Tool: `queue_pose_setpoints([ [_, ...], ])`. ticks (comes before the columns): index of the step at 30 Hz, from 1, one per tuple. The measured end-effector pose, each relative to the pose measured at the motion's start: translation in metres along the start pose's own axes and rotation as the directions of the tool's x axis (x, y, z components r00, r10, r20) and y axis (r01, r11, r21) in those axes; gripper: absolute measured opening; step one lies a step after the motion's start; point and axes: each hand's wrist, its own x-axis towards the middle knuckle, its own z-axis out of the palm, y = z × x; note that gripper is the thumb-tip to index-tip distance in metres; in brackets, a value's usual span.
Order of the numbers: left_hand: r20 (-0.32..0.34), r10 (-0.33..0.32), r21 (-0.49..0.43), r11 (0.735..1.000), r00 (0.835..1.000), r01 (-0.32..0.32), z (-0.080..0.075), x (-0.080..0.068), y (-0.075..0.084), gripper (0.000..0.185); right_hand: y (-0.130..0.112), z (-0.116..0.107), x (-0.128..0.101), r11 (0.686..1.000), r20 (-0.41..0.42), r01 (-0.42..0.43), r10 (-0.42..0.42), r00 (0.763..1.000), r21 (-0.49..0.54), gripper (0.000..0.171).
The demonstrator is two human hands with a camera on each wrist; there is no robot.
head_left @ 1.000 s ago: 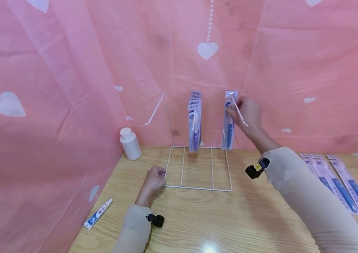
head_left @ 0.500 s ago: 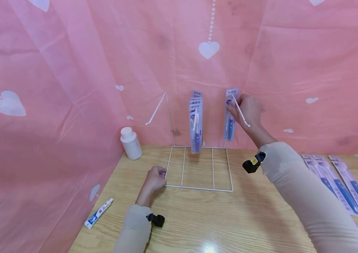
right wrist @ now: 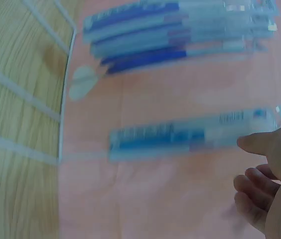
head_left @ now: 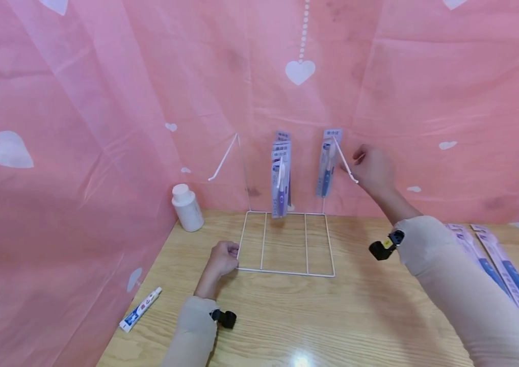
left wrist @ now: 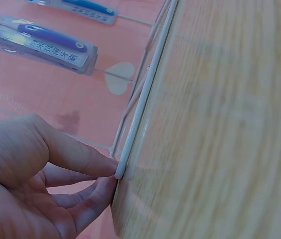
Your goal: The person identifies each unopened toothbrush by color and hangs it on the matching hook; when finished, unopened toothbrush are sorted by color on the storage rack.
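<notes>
A white wire rack [head_left: 287,272] stands on the wooden table against the pink curtain. My left hand [head_left: 224,257] grips its front left corner, and the left wrist view shows the fingers [left wrist: 88,164] pinching the wire [left wrist: 145,94]. Several toothbrush packs [head_left: 280,178] hang on the middle hook. A single toothbrush pack [head_left: 326,163] hangs on the right hook [head_left: 345,165]. My right hand [head_left: 369,165] hovers just right of that hook, fingers loosely curled and holding nothing. In the right wrist view the thumb [right wrist: 260,142] is beside the single pack [right wrist: 180,137].
A white bottle [head_left: 187,208] stands at the back left of the table. A toothpaste tube [head_left: 140,309] lies by the left edge. More toothbrush packs [head_left: 498,265] lie flat at the right. The rack's left hook [head_left: 223,159] carries nothing.
My right hand has let go of the pack on the right hook and drawn away to the right. The pack now hangs free, tilted slightly left. My left hand has not moved.
</notes>
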Motion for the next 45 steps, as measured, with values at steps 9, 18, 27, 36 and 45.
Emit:
queue_pose_setpoints([
  [9,-0.011,-0.020,-0.031,0.999,1.000,0.019,-0.001,0.001,-0.001,0.052,0.102,-0.047,-0.022,0.980,0.133,-0.041,0.067,0.989,-0.193,0.038],
  [18,0.003,-0.027,-0.037,0.999,1.000,0.027,-0.002,-0.001,-0.005,0.053,0.201,-0.071,-0.062,0.941,0.313,-0.111,0.215,0.925,-0.318,0.051],
  [27,0.000,-0.033,-0.055,0.998,0.999,0.033,-0.005,-0.003,-0.006,0.053,0.242,-0.064,-0.091,0.937,0.331,-0.138,0.248,0.911,-0.322,0.041],
  [36,-0.005,-0.016,-0.064,0.998,1.000,0.015,-0.005,-0.003,-0.011,0.053,0.254,-0.057,-0.095,0.923,0.389,-0.178,0.311,0.867,-0.341,0.035],
  [45,0.004,-0.007,-0.055,0.998,1.000,0.007,-0.005,-0.001,-0.007,0.053,0.256,-0.057,-0.100,0.915,0.326,-0.155,0.286,0.901,-0.373,0.026],
])
